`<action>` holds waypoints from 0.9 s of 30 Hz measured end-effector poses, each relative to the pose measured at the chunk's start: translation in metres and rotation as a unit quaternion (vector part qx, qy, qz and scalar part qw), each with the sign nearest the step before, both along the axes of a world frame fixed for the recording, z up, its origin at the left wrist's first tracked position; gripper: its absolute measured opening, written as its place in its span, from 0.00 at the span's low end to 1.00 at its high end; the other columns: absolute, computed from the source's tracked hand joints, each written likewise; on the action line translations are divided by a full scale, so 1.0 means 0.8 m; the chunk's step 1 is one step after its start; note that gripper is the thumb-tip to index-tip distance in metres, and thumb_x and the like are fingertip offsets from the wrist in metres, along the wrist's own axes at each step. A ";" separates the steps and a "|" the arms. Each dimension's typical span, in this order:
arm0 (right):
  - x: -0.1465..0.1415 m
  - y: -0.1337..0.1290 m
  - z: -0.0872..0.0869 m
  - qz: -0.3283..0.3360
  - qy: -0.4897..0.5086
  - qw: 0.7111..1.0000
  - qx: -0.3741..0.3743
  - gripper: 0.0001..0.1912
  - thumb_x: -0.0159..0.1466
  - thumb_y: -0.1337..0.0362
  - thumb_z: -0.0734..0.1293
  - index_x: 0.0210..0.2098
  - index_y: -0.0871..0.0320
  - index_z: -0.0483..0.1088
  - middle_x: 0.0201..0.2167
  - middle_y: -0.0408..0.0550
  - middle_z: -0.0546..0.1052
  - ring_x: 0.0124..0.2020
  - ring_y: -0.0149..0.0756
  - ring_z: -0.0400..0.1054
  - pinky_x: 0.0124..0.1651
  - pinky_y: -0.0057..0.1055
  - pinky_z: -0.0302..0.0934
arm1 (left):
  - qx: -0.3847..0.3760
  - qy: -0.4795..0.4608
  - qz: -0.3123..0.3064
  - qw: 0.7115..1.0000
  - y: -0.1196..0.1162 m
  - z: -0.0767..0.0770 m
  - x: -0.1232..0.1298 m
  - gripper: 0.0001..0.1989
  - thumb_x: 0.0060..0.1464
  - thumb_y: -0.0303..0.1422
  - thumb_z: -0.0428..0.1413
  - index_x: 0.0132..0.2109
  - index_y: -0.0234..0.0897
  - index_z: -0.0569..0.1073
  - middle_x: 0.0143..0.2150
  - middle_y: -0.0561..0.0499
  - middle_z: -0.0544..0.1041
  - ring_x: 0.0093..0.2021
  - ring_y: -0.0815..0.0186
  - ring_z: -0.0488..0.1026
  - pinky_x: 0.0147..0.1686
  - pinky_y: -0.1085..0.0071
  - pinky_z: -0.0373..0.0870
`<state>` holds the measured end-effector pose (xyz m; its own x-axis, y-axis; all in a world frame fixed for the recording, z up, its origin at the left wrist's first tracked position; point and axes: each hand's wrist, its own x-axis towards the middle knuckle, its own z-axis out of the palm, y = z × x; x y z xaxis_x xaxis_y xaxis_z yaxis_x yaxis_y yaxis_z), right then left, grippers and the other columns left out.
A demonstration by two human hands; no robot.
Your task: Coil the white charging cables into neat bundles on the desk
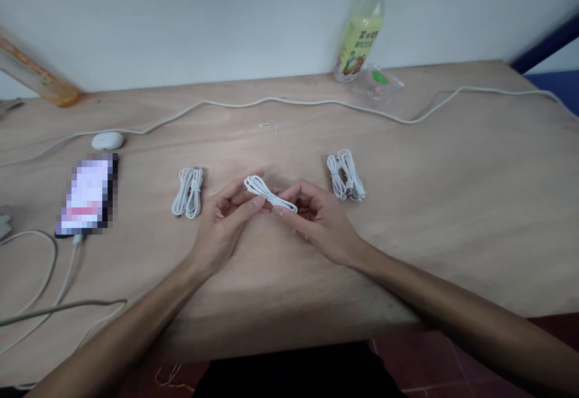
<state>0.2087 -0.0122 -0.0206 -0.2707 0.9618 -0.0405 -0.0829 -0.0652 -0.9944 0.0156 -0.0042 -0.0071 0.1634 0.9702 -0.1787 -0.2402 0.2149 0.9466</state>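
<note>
A coiled white cable [266,192], bound round its middle, is held up between both hands above the table. My left hand [230,214] pinches it near the middle from the left, fingers behind and thumb in front. On the right, my right hand [314,214] grips its lower right end between thumb and fingers. Two bundled white cables [187,193] lie side by side on the table to the left of my left hand. More white cable bundles [346,175] rest beyond my right hand, with metal plugs showing.
A phone [88,193] with a cord and a white case [107,140] lie left. A long white cord [271,101] crosses the table [452,205]. Behind it stand a yellow-green bottle [359,36] beside clear plastic [377,81], and an orange bottle [58,90]. Small scraps [270,125] lie mid-table.
</note>
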 end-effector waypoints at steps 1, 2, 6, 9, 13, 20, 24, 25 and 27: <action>0.000 0.000 -0.001 0.000 -0.008 1.000 0.006 0.15 0.68 0.49 0.76 0.39 0.53 0.75 0.36 0.44 0.80 0.30 0.30 0.65 0.30 0.29 0.58 | 0.001 0.006 0.002 1.000 0.000 -0.001 0.000 0.25 0.56 0.38 0.73 0.60 0.40 0.84 0.46 0.46 0.90 0.51 0.53 0.87 0.58 0.55 0.80; 0.000 -0.001 -0.002 0.001 -0.018 1.000 0.015 0.15 0.69 0.49 0.76 0.39 0.53 0.75 0.37 0.44 0.81 0.31 0.31 0.66 0.31 0.30 0.58 | 0.001 0.014 0.002 1.000 0.000 -0.003 -0.001 0.27 0.56 0.38 0.73 0.61 0.40 0.83 0.46 0.47 0.90 0.50 0.54 0.87 0.58 0.56 0.80; 0.002 -0.001 -0.006 0.001 -0.057 0.997 0.050 0.12 0.70 0.52 0.74 0.40 0.53 0.75 0.37 0.44 0.81 0.34 0.34 0.69 0.35 0.32 0.59 | 0.007 0.040 -0.010 0.999 0.000 -0.007 -0.003 0.30 0.57 0.39 0.74 0.64 0.40 0.81 0.46 0.47 0.90 0.49 0.56 0.87 0.57 0.58 0.81; 0.003 -0.001 -0.006 0.009 -0.066 0.996 0.055 0.11 0.70 0.53 0.74 0.39 0.53 0.74 0.36 0.43 0.80 0.32 0.33 0.67 0.35 0.32 0.58 | 0.009 0.044 -0.007 0.999 0.001 -0.007 -0.004 0.30 0.56 0.39 0.74 0.63 0.40 0.81 0.46 0.47 0.90 0.48 0.57 0.88 0.56 0.60 0.81; 0.005 -0.001 0.000 0.023 -0.073 0.996 0.054 0.12 0.71 0.53 0.73 0.39 0.53 0.74 0.35 0.42 0.79 0.29 0.31 0.62 0.32 0.31 0.56 | -0.001 0.039 -0.006 0.999 0.001 -0.004 -0.003 0.31 0.55 0.38 0.75 0.64 0.41 0.81 0.47 0.47 0.90 0.47 0.57 0.88 0.55 0.59 0.82; 0.003 -0.001 0.005 0.061 0.025 0.998 -0.005 0.15 0.72 0.48 0.73 0.42 0.54 0.77 0.39 0.45 0.81 0.27 0.28 0.65 0.25 0.28 0.56 | 0.011 0.033 -0.020 0.999 0.003 -0.004 -0.007 0.35 0.56 0.39 0.74 0.68 0.36 0.77 0.48 0.42 0.90 0.39 0.57 0.88 0.40 0.64 0.84; 0.004 0.005 0.000 0.087 0.054 0.994 -0.037 0.17 0.70 0.47 0.74 0.45 0.54 0.79 0.33 0.43 0.79 0.24 0.28 0.68 0.22 0.25 0.56 | 0.003 0.027 -0.029 0.999 0.005 -0.003 -0.009 0.37 0.56 0.39 0.74 0.70 0.36 0.75 0.50 0.41 0.90 0.35 0.60 0.87 0.36 0.66 0.84; 0.005 0.006 -0.001 0.093 0.055 0.993 -0.044 0.17 0.70 0.46 0.74 0.46 0.54 0.79 0.32 0.42 0.79 0.24 0.28 0.68 0.21 0.25 0.56 | 0.001 0.025 -0.031 0.999 0.005 -0.002 -0.009 0.37 0.57 0.40 0.74 0.70 0.36 0.75 0.50 0.41 0.90 0.34 0.60 0.87 0.35 0.67 0.84; 0.006 0.009 -0.002 0.106 0.060 0.991 -0.058 0.18 0.71 0.46 0.73 0.46 0.54 0.79 0.31 0.42 0.81 0.23 0.28 0.69 0.21 0.25 0.58 | -0.002 0.018 -0.036 0.999 0.005 0.000 -0.009 0.38 0.57 0.40 0.73 0.71 0.35 0.74 0.51 0.40 0.90 0.33 0.60 0.87 0.32 0.68 0.83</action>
<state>0.2134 -0.0051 -0.0219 -0.4750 0.8740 -0.1026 -0.1720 -0.2066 -0.9632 0.0085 -0.0006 -0.0074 0.2267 0.9554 -0.1890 -0.1889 0.2335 0.9538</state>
